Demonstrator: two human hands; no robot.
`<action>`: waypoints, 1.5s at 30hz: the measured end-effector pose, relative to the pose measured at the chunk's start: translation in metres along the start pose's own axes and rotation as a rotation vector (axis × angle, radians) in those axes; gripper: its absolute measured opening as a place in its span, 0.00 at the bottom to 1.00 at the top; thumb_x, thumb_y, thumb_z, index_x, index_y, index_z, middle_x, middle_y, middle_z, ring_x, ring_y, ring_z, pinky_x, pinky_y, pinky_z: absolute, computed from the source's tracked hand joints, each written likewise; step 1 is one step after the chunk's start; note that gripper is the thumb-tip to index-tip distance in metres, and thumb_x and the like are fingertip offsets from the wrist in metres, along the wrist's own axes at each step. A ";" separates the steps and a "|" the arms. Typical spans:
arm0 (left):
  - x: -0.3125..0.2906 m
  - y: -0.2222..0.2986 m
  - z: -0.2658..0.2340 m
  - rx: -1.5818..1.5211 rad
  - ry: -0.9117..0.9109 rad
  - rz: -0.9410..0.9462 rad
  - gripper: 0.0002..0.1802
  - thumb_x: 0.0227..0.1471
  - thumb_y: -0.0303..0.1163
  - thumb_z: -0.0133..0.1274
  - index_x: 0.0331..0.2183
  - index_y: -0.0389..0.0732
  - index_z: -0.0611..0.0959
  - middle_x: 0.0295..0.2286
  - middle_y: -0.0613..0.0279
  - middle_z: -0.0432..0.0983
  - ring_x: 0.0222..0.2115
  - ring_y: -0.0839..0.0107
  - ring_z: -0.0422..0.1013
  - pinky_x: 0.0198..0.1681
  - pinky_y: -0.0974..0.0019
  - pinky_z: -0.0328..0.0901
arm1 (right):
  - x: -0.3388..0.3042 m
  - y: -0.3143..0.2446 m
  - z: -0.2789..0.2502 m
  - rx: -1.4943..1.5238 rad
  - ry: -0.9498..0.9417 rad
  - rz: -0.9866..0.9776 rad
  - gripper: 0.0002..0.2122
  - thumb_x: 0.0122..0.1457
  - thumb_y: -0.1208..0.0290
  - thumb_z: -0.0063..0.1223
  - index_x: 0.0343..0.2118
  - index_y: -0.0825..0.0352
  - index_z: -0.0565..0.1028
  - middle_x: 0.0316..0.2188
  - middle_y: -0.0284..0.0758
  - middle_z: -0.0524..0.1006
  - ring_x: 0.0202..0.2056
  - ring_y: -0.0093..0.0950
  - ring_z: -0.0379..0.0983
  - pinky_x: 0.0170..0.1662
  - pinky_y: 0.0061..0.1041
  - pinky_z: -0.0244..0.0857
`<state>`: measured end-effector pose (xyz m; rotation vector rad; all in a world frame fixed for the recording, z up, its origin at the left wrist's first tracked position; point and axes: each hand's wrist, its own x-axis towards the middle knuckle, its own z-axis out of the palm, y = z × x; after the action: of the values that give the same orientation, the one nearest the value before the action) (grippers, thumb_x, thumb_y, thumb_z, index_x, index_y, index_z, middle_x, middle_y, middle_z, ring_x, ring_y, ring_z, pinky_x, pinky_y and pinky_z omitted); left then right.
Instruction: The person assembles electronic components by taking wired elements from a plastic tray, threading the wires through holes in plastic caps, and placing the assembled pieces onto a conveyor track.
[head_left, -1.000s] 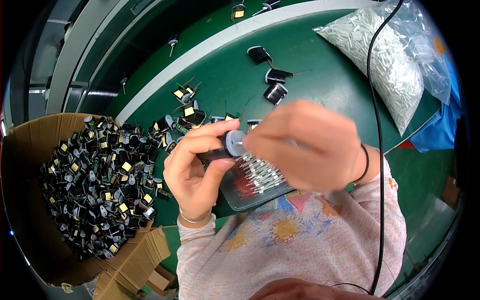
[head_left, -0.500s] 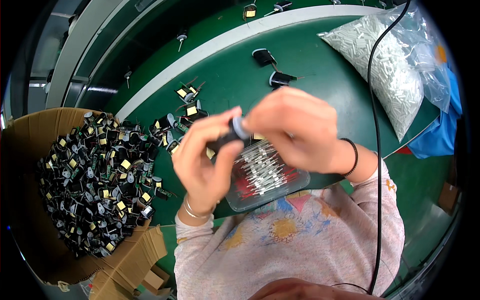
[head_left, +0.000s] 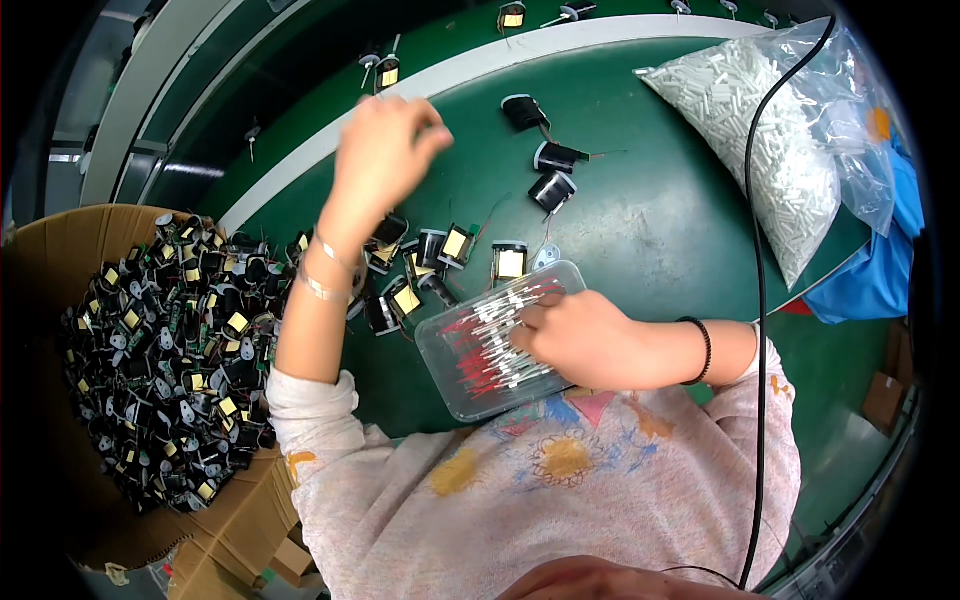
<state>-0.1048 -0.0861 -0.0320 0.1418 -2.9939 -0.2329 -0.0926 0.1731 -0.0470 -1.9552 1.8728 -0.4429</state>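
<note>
My left hand (head_left: 385,150) is raised over the far left of the green table, near the white rail. Its fingers are curved with the thumb apart, and no object shows in it. Just past it lies a black part with a yellow pad (head_left: 388,72), on the green strip. My right hand (head_left: 590,340) reaches into a clear plastic tray (head_left: 465,405). Its fingers are closed among thin red and white leads (head_left: 490,340); what they pinch is hidden. Several black parts with yellow pads (head_left: 457,245) lie beyond the tray.
A cardboard box (head_left: 40,255) heaped with black parts (head_left: 180,360) stands at left. Three black rounded parts, one being a cap-ended piece (head_left: 552,190), lie mid-table. At right is a clear bag of white tubes (head_left: 770,130); a black cable (head_left: 757,300) hangs before it.
My hands have parted: the left moved far and left, the right came down into the tray. The black grey-ended part between them is no longer in my left hand. The tray has shifted left.
</note>
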 end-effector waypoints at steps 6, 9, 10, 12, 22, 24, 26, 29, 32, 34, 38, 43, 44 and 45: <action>-0.071 0.042 -0.008 0.055 -0.247 0.279 0.15 0.29 0.30 0.63 0.27 0.43 0.79 0.36 0.66 0.68 0.43 0.64 0.60 0.43 0.61 0.58 | 0.007 0.008 0.012 -0.007 -0.109 0.007 0.04 0.41 0.77 0.51 0.23 0.66 0.75 0.21 0.40 0.76 0.26 0.36 0.76 0.28 0.32 0.69; -0.077 0.034 -0.007 0.017 -0.116 0.305 0.14 0.33 0.30 0.61 0.28 0.42 0.78 0.37 0.65 0.69 0.46 0.61 0.60 0.46 0.59 0.57 | 0.009 0.013 0.007 0.052 -0.099 0.000 0.03 0.41 0.76 0.52 0.22 0.65 0.75 0.21 0.40 0.76 0.26 0.37 0.75 0.28 0.33 0.68; -0.079 0.034 -0.008 0.016 -0.116 0.302 0.14 0.33 0.30 0.61 0.28 0.42 0.78 0.37 0.65 0.69 0.46 0.61 0.60 0.46 0.59 0.57 | 0.009 0.013 0.003 0.109 -0.076 0.011 0.03 0.42 0.76 0.52 0.22 0.64 0.75 0.21 0.39 0.76 0.26 0.37 0.75 0.29 0.33 0.68; -0.082 0.036 -0.013 -0.214 -0.026 0.230 0.10 0.39 0.28 0.58 0.29 0.41 0.76 0.38 0.64 0.71 0.47 0.59 0.60 0.49 0.56 0.55 | 0.008 0.012 -0.007 0.159 -0.064 0.032 0.02 0.43 0.74 0.54 0.22 0.64 0.74 0.20 0.39 0.76 0.26 0.37 0.75 0.29 0.34 0.67; -0.093 0.042 -0.024 -1.267 0.291 -0.124 0.10 0.57 0.28 0.37 0.31 0.35 0.73 0.27 0.66 0.69 0.28 0.81 0.65 0.34 0.76 0.60 | 0.006 0.017 -0.046 1.102 -0.025 0.050 0.05 0.43 0.84 0.55 0.23 0.69 0.72 0.20 0.32 0.74 0.23 0.17 0.71 0.28 0.16 0.65; -0.093 0.045 -0.024 -1.397 0.296 -0.157 0.13 0.58 0.30 0.36 0.30 0.35 0.74 0.27 0.66 0.69 0.28 0.81 0.65 0.35 0.76 0.61 | 0.008 0.015 -0.039 1.280 -0.005 0.060 0.07 0.44 0.84 0.55 0.26 0.69 0.72 0.21 0.30 0.74 0.24 0.16 0.71 0.28 0.15 0.65; -0.096 0.050 -0.026 -1.462 0.258 -0.194 0.16 0.60 0.37 0.37 0.31 0.35 0.74 0.28 0.65 0.70 0.29 0.80 0.67 0.35 0.76 0.61 | 0.009 0.014 -0.041 1.460 0.011 0.068 0.09 0.44 0.84 0.55 0.30 0.69 0.72 0.22 0.29 0.75 0.25 0.14 0.71 0.28 0.14 0.65; -0.103 0.058 -0.029 -1.382 0.288 -0.130 0.21 0.58 0.44 0.42 0.33 0.34 0.75 0.29 0.64 0.71 0.30 0.80 0.68 0.35 0.76 0.62 | 0.012 0.008 -0.069 1.576 0.186 -0.035 0.13 0.47 0.85 0.55 0.38 0.73 0.71 0.27 0.32 0.76 0.31 0.16 0.73 0.33 0.13 0.66; -0.109 0.074 -0.033 -1.356 0.364 -0.065 0.24 0.50 0.46 0.53 0.36 0.32 0.75 0.31 0.63 0.71 0.33 0.78 0.68 0.38 0.75 0.62 | 0.023 0.003 -0.074 1.604 0.325 -0.169 0.12 0.48 0.82 0.57 0.37 0.72 0.72 0.31 0.37 0.77 0.32 0.20 0.75 0.38 0.18 0.70; -0.110 0.085 -0.031 -1.376 0.379 -0.108 0.24 0.42 0.40 0.61 0.37 0.32 0.76 0.32 0.62 0.72 0.34 0.77 0.68 0.39 0.73 0.62 | 0.032 0.007 -0.071 1.667 0.349 -0.244 0.11 0.49 0.81 0.56 0.37 0.72 0.71 0.32 0.37 0.76 0.32 0.22 0.75 0.38 0.19 0.71; -0.109 0.084 -0.034 -1.220 0.450 0.000 0.25 0.33 0.31 0.66 0.37 0.34 0.77 0.33 0.61 0.74 0.35 0.73 0.68 0.40 0.71 0.62 | 0.037 0.009 -0.068 1.768 0.423 -0.403 0.08 0.51 0.80 0.54 0.35 0.71 0.70 0.33 0.37 0.75 0.33 0.24 0.75 0.38 0.23 0.72; -0.103 0.079 -0.031 -1.026 0.583 0.163 0.23 0.29 0.26 0.63 0.35 0.36 0.80 0.33 0.60 0.75 0.33 0.66 0.68 0.39 0.66 0.62 | 0.026 0.007 -0.077 1.237 0.836 -0.446 0.09 0.48 0.84 0.53 0.33 0.72 0.69 0.30 0.40 0.74 0.32 0.30 0.74 0.37 0.27 0.71; -0.103 0.078 -0.031 -1.027 0.581 0.162 0.23 0.29 0.26 0.63 0.35 0.36 0.80 0.33 0.60 0.75 0.33 0.66 0.68 0.39 0.66 0.62 | 0.021 0.005 -0.081 0.994 0.917 -0.409 0.09 0.46 0.83 0.53 0.32 0.71 0.68 0.27 0.41 0.73 0.30 0.33 0.74 0.35 0.31 0.71; -0.104 0.079 -0.032 -0.953 0.581 0.159 0.22 0.30 0.27 0.62 0.35 0.36 0.80 0.32 0.60 0.75 0.33 0.65 0.68 0.39 0.66 0.61 | 0.016 0.003 -0.084 0.767 1.000 -0.366 0.09 0.45 0.83 0.52 0.31 0.70 0.68 0.25 0.41 0.73 0.28 0.35 0.73 0.33 0.35 0.72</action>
<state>-0.0048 -0.0026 -0.0015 -0.1143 -2.0383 -1.2802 -0.1357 0.1513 0.0242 -1.5768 1.3465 -2.1765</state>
